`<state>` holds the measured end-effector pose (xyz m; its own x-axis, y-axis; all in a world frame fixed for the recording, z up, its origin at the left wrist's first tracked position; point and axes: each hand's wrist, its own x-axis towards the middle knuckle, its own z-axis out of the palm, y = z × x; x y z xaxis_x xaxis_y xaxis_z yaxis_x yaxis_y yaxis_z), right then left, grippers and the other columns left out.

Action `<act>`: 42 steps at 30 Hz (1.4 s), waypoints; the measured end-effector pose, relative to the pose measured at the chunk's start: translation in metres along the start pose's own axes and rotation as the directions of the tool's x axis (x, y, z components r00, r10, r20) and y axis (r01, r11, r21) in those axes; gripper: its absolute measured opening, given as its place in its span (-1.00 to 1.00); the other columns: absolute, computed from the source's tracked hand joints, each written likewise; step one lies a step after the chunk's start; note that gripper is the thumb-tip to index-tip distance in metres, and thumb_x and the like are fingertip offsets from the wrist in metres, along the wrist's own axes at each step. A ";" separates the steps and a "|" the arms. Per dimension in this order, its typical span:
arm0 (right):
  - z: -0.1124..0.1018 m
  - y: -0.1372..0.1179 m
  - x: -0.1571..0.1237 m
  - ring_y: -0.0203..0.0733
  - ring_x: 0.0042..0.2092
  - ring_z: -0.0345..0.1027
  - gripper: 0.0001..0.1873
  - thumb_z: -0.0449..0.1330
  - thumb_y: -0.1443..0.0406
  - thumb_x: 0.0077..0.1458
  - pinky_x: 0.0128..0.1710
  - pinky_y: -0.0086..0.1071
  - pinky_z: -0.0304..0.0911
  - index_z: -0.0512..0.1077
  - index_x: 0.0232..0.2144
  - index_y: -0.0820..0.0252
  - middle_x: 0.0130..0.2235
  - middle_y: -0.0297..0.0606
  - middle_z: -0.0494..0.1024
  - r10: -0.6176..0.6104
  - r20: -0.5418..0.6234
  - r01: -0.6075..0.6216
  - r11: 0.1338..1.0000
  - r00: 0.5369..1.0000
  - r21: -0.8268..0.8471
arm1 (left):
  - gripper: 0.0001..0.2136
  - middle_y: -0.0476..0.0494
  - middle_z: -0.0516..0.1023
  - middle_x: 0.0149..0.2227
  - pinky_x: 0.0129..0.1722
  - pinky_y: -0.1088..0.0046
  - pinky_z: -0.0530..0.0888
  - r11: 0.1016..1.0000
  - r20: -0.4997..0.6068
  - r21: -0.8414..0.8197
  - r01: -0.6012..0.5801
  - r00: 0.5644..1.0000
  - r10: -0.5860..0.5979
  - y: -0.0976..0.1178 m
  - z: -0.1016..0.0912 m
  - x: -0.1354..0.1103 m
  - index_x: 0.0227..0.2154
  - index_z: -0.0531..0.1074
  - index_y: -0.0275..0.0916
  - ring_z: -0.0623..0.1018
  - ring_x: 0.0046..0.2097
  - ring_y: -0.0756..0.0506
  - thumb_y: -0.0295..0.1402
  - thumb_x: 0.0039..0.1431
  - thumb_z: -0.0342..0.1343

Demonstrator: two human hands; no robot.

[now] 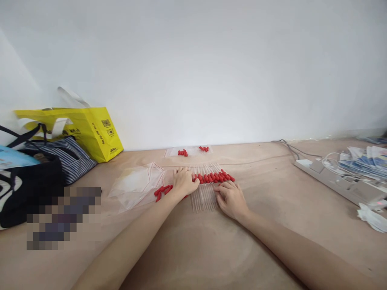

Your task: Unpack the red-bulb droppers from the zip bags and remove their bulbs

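Observation:
A side-by-side row of red bulb-like pieces (213, 177) lies in front of me. Thin clear tubes (204, 199) stretch toward me from it, and more clear lengths (208, 167) stick out on the far side. My left hand (184, 182) rests palm down at the row's left end, fingers apart, thumb against the nearest red piece. At the right end, my right hand (231, 198) is closed, its fingers curled beside the tubes; whatever is in them is hidden. Loose red pieces (162, 191) lie left of my left hand, partly covered by it.
Clear plastic bags (133, 181) lie at left. Two small red clusters (183, 153) rest on clear plastic by the wall. A yellow bag (99, 133), striped bag (75, 159) and black bag (33, 189) stand far left. At right are a power strip (329, 177), packets (369, 159) and crumpled tissue (371, 217).

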<state>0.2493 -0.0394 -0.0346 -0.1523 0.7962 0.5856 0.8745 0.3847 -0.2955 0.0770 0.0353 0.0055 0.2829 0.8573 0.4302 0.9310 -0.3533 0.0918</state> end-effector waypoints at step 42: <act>-0.001 -0.028 -0.004 -0.19 -0.06 0.30 -0.77 0.01 0.39 0.07 0.14 0.01 -0.28 0.44 -0.33 0.07 -0.24 -0.35 0.54 -0.495 -0.187 0.511 0.859 0.849 0.043 | -0.80 -0.15 0.50 -0.14 0.03 0.14 0.25 0.792 -0.243 -0.168 -0.586 0.804 0.543 -0.018 -0.011 -0.087 -0.28 0.42 -0.25 0.38 0.02 -0.12 -0.44 0.16 -0.11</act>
<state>0.2257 -0.0539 -0.0280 -0.4762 0.3979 0.7841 0.6535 0.7568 0.0129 0.0330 -0.0372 -0.0239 0.6769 0.4058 0.6141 0.5332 -0.8455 -0.0291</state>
